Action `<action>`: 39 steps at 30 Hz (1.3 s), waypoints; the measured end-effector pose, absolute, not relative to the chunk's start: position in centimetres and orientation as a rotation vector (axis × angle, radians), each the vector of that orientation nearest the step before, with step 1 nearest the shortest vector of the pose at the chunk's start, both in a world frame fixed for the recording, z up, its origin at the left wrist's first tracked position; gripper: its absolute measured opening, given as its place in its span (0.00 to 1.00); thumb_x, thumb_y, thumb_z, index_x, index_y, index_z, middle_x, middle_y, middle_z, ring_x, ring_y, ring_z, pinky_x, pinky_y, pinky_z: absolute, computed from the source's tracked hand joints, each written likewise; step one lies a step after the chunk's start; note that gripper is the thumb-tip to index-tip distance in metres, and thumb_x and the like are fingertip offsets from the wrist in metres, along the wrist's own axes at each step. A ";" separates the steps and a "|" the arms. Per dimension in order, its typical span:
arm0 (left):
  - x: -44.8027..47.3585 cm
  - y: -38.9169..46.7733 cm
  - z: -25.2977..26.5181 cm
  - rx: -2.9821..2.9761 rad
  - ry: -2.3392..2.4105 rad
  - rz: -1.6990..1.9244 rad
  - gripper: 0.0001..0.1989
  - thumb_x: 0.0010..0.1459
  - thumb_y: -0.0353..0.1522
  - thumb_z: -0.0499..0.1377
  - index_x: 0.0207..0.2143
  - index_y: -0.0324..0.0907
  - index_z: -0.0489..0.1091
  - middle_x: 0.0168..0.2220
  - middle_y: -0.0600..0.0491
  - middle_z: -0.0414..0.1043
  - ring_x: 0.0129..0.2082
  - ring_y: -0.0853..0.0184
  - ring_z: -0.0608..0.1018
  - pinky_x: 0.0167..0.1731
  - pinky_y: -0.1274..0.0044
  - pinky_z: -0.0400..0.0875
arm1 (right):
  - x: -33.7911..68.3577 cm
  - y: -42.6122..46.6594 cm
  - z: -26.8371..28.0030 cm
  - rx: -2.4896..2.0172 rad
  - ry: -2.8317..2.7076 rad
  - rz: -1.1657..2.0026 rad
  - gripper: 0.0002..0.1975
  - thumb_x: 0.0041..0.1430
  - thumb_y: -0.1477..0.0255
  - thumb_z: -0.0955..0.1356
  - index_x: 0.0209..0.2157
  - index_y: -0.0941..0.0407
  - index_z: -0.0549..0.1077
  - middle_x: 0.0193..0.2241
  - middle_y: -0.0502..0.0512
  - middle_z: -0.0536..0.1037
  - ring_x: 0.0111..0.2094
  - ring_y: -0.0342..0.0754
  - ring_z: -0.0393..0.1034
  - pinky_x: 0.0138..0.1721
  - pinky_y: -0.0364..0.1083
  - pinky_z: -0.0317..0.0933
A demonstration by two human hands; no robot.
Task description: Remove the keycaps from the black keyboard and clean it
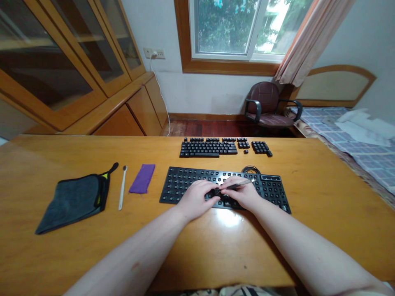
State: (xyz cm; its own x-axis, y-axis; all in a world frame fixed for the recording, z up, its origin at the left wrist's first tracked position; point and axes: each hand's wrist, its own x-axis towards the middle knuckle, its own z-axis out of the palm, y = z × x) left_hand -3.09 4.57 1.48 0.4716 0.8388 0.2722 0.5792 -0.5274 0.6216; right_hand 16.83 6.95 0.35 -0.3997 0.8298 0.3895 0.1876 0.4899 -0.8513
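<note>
Bare forearms (145, 250), bare fingers (212, 202), pale patterned clothing (239, 291) with dark stripes

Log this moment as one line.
Right hand: gripping pen-like tool over keyboard | Left hand: close beside it | Loose keys: grouped beyond keyboard | Brush: left of keyboard

The flat black keyboard base (189, 175) lies on the shiny brown wooden table (197, 255). Behind it, near the far edge, the small black keys (208, 148) sit in groups. A coiled black cable (251, 168) lies just behind the base, toward its right end. Left of the base come a purple cloth rectangle (142, 179), then a thin white brush (122, 189), then a folded grey cloth (75, 195). Past the table, on the right, stands a brown padded chair (266, 98).
</note>
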 end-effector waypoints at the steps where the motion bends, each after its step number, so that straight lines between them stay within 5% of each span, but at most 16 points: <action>1: -3.1 4.5 1.5 2.255 1.198 0.776 0.16 0.51 0.36 0.62 0.43 0.44 0.71 0.41 0.53 0.76 0.43 0.63 0.75 0.48 0.69 0.66 | 16.8 6.9 0.4 -0.863 -1.866 0.918 0.04 0.51 0.69 0.71 0.30 0.54 0.78 0.28 0.54 0.79 0.32 0.47 0.73 0.37 0.48 0.68; 8: -3.2 4.7 0.9 2.106 1.245 0.795 0.10 0.51 0.36 0.62 0.36 0.44 0.72 0.36 0.54 0.75 0.39 0.65 0.75 0.43 0.72 0.67 | 17.0 6.7 0.7 -0.893 -1.968 0.894 0.05 0.52 0.70 0.71 0.32 0.54 0.78 0.29 0.53 0.79 0.32 0.47 0.73 0.37 0.47 0.68; 32: -3.5 5.1 0.9 2.126 1.143 0.779 0.10 0.54 0.31 0.59 0.40 0.44 0.71 0.42 0.52 0.75 0.44 0.64 0.74 0.47 0.71 0.67 | 16.9 6.5 0.2 -0.857 -2.042 0.655 0.04 0.54 0.70 0.70 0.33 0.52 0.78 0.28 0.51 0.80 0.29 0.45 0.74 0.34 0.44 0.69; 39: -2.9 4.1 0.6 2.231 1.315 0.815 0.18 0.51 0.35 0.62 0.46 0.43 0.69 0.41 0.50 0.75 0.42 0.62 0.75 0.45 0.70 0.70 | 16.8 6.7 0.1 -1.041 -2.031 0.671 0.04 0.52 0.69 0.70 0.32 0.52 0.78 0.28 0.52 0.80 0.31 0.47 0.74 0.35 0.46 0.69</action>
State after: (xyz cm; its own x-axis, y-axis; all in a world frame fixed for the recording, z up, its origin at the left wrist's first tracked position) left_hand -2.90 4.12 0.60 0.3794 0.8846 0.2710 0.6363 -0.4621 0.6177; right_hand 16.75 6.73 0.15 -0.3929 0.8385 0.3776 0.4488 0.5333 -0.7171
